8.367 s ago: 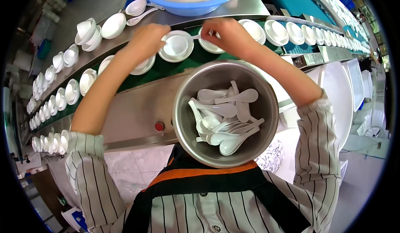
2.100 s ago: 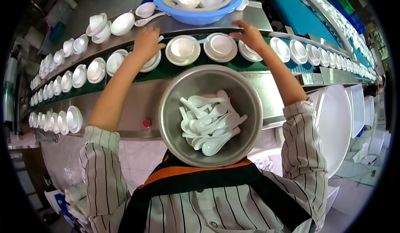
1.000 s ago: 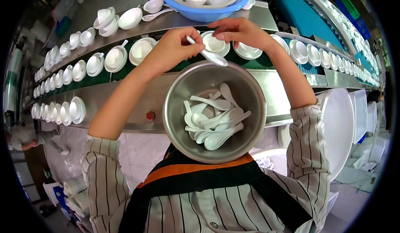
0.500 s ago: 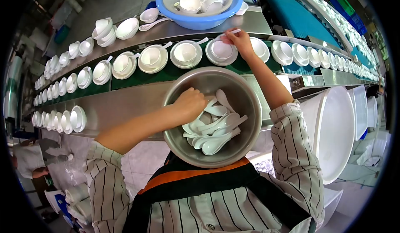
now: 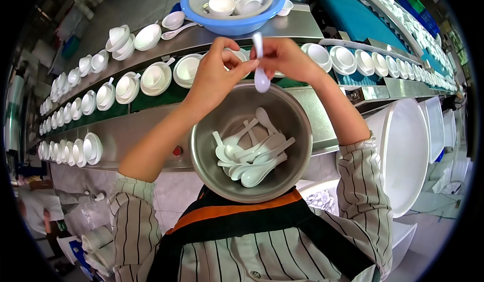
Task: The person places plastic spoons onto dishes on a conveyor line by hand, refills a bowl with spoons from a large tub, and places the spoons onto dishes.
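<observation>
A white spoon (image 5: 259, 62) is upright between my two hands, its scoop end down, above the near edge of the green belt. My left hand (image 5: 219, 72) pinches its middle with thumb and finger. My right hand (image 5: 282, 60) closes on it from the other side. Just below, a steel bowl (image 5: 298, 135) against my front holds several loose white spoons (image 5: 262, 153). Sets of small bowls on larger dishes, such as this one (image 5: 157, 77), line the green belt (image 5: 169, 94); some have a spoon. My hands partly hide the sets behind them.
Beyond the belt, a blue basin (image 5: 234, 27) with bowls and spoons stands on a steel ledge (image 5: 297, 27). Stacked bowls (image 5: 147, 37) run along its left. Large white tubs (image 5: 403, 156) stand at the right. Another person's sleeve and hand show at far left.
My left hand has risen from the steel bowl to the spoon. My right hand has come down and inward to meet it. The dish sets have shifted right in view, then back left.
</observation>
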Demonstrator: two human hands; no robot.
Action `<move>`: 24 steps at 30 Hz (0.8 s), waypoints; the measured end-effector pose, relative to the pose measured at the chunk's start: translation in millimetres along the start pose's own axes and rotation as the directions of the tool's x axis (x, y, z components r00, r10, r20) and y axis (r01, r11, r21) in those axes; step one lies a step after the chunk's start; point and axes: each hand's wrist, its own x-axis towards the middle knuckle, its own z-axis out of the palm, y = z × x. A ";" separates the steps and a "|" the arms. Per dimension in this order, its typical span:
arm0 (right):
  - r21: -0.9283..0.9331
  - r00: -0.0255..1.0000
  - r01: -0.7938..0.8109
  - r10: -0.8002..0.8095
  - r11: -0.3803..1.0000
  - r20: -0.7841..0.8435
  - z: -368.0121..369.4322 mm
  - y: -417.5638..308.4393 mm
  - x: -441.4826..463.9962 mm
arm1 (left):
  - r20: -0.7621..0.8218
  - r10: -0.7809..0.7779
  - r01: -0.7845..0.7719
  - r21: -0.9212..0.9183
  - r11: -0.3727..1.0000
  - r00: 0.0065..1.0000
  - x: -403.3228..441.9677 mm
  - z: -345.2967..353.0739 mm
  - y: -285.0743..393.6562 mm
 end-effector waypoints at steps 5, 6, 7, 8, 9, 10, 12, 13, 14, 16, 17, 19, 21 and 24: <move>0.309 0.834 0.223 -0.017 0.924 -0.551 -38.4 100.9 53.9 | 0.437 -0.158 -0.150 0.592 0.792 0.886 -32.1 18.8 -35.1; 0.366 0.804 0.244 0.024 0.898 -0.595 -38.8 117.1 61.3 | 0.505 -0.185 -0.275 0.701 0.658 0.843 -42.7 28.9 -46.2; 0.405 0.820 0.195 0.078 0.893 -0.567 -35.7 133.1 66.4 | 0.537 -0.176 -0.314 0.695 0.647 0.825 -51.3 35.0 -54.7; 0.444 0.832 0.142 0.137 0.885 -0.538 -30.5 140.4 68.1 | 0.571 -0.263 -0.317 0.717 0.621 0.777 -52.5 39.5 -56.9; 0.481 0.840 0.084 0.198 0.873 -0.506 -28.6 148.0 68.1 | 0.599 -0.350 -0.323 0.736 0.596 0.720 -53.7 42.3 -59.4; 0.468 0.846 -0.059 0.293 0.882 -0.445 -29.4 155.8 65.6 | 0.597 -0.334 -0.296 0.715 0.633 0.729 -54.5 41.2 -62.5; 0.201 0.800 -0.101 0.199 0.974 -0.566 -24.2 139.0 54.3 | 0.588 -0.305 -0.236 0.668 0.706 0.749 -50.6 32.4 -52.9; 0.060 0.777 -0.127 0.137 0.990 -0.614 -23.6 126.5 48.0 | 0.549 -0.234 -0.196 0.613 0.765 0.802 -46.5 27.8 -50.8; -0.081 0.777 -0.083 0.013 0.993 -0.630 -24.4 113.7 39.3 | 0.503 -0.170 -0.161 0.549 0.820 0.848 -41.5 22.8 -49.5; -0.048 0.911 -0.043 0.020 0.998 -0.411 -25.8 74.2 19.6 | 0.363 -0.065 -0.084 0.379 0.921 0.929 -30.6 19.4 -40.5; 0.030 0.971 -0.072 0.076 0.997 -0.226 -25.5 53.5 11.4 | 0.267 -0.028 -0.050 0.278 0.959 0.963 -23.5 18.2 -31.4; 0.035 0.987 -0.132 0.128 0.991 0.094 -16.8 15.0 -8.7 | 0.192 0.059 -0.122 0.337 0.934 0.980 -7.4 16.0 -9.9; 0.031 0.984 -0.173 0.170 0.985 0.060 -20.5 6.9 -12.2 | 0.126 0.190 -0.227 0.454 0.861 0.974 5.3 20.4 -10.3; -0.020 0.989 -0.147 0.146 0.989 -0.038 -30.1 -2.9 -17.3 | 0.046 0.324 -0.297 0.534 0.792 0.945 13.8 31.7 -22.8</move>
